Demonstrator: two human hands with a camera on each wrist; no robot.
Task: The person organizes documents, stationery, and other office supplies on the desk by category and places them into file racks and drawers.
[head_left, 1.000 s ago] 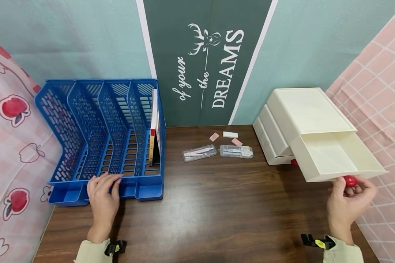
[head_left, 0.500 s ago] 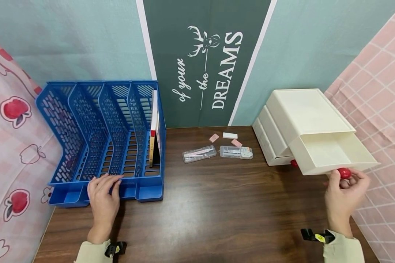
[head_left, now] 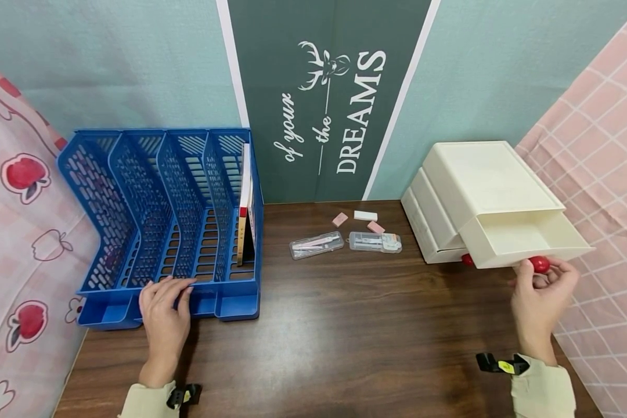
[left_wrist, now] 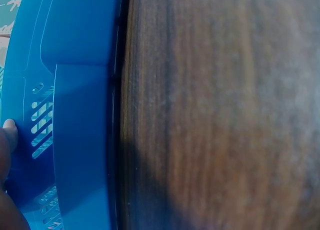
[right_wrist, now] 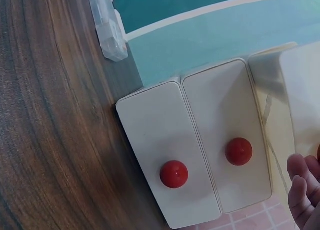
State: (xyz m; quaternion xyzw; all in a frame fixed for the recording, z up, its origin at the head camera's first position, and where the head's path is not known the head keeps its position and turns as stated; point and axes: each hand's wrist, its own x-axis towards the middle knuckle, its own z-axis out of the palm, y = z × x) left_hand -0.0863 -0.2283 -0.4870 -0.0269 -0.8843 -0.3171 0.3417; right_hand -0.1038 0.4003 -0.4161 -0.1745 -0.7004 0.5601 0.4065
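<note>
In the head view, my left hand (head_left: 164,316) holds the front rim of a blue file rack (head_left: 232,287), fingers over the rim and thumb on the near side. The left wrist view shows a fingertip against the rack's blue front wall (left_wrist: 82,140). On the right, my right hand (head_left: 544,305) pinches the red round knob (head_left: 539,265) of a drawer (head_left: 512,258). This top drawer is partly pulled out of a white drawer cabinet (head_left: 496,174), and its visible inside is bare. Two lower drawers with red knobs (right_wrist: 174,174) are closed in the right wrist view.
Two thin books (head_left: 244,215) stand in the rack's rightmost slot. Between rack and cabinet lie two clear cases (head_left: 316,244) with drawing tools, two pink erasers (head_left: 339,219) and a white eraser (head_left: 366,215). Curtains hang at the back and both sides.
The top drawer has slid partway back into the cabinet, my right hand moving with its knob, away from me and slightly left. My left hand stays on the rack.
</note>
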